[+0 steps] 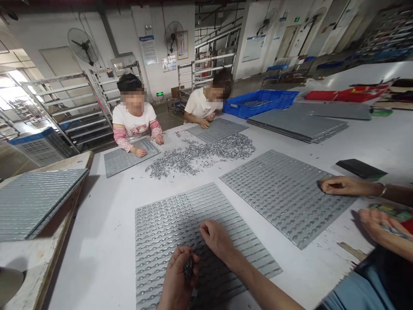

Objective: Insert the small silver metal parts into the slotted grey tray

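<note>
Handful of metal pieces over a grooved tray

Left hand (179, 280) at 6 o'clock, fingers curled shut around a small clump of metal pieces (188, 267). Right hand (217, 239) just above it toward 12 o'clock, palm down on the grooved tray (167, 224), fingers folded under; whether pinching a piece, cannot tell. Tray flat on the white counter (103, 241), long axis running from 6 toward 12 o'clock, grooves crossing it from 9 toward 3 o'clock.

Pieces judged small, stiff, light singly, slick and quick to scatter; best pinched one at a time at the ends between thumb and forefinger. Which way those in the fist point, not readable.

Loose heap of pieces (200, 155) at 12 o'clock mid-counter. Second tray (284, 193) at 2 o'clock, a co-worker's hand (342, 186) resting on its edge. Two more people seated at the far side, each over a tray. Blue bin (261, 102) at 1 o'clock.
</note>
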Tool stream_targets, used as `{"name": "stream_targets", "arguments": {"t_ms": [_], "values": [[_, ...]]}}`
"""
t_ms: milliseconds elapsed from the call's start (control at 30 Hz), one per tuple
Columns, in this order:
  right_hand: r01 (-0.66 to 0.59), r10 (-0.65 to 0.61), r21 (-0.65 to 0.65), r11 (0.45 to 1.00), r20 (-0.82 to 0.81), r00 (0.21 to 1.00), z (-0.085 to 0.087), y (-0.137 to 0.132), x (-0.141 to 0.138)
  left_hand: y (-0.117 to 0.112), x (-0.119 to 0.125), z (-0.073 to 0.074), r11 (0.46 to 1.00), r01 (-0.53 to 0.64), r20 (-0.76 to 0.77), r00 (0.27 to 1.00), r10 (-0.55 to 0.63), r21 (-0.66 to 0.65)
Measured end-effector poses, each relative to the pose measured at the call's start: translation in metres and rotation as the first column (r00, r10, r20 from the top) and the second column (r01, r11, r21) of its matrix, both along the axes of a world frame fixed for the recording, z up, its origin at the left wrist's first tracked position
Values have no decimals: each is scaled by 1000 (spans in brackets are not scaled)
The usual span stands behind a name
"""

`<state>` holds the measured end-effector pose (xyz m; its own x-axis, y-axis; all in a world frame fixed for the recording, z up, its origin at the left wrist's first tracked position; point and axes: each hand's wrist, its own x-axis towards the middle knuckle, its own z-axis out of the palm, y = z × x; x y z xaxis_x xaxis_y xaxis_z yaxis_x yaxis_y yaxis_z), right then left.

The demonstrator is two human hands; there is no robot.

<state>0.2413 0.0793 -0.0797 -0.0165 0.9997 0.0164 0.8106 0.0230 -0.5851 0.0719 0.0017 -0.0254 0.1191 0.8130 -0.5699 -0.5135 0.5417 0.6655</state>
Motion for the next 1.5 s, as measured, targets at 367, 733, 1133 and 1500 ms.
{"name": "stream_targets", "arguments": {"t_ms": [367, 733, 1133, 1500], "values": [[6, -6, -34, 999, -13, 1000, 8, 2, -2, 3, -3, -3, 1000, -10, 19, 1000, 10, -24], [-82, 74, 0, 997, -440, 895, 50, -24, 1, 7, -3, -2, 999, 9, 81, 997, -6, -36], [-183, -8, -250, 951, -612, 791, 58, -68, 1, -5, 21, -1, 998, -18, -8, 1000, 19, 54], [-3, -1, -64, 998, -54, 999, 17, -11, 5, -4, 10, -7, 997, 22, 14, 1000, -21, -70]]}}
